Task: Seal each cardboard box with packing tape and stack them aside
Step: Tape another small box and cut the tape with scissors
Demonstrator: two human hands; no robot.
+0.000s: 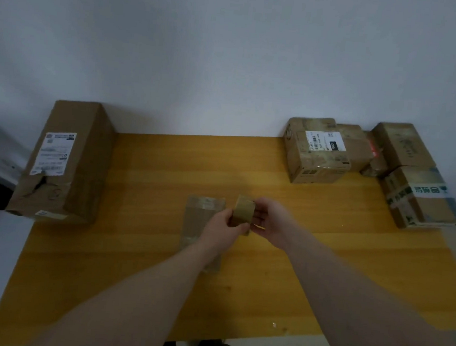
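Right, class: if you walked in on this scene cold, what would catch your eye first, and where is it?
First, the two hands meeting mid-table, left hand and right hand both holding a brown roll of packing tape above a small flat box. Next, the tall box at the table's left edge, then the cluster of boxes at far right.

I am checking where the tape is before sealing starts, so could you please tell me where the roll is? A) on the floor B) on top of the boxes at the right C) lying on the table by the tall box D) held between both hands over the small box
D: the tape roll is gripped by the left hand and right hand above the small box.
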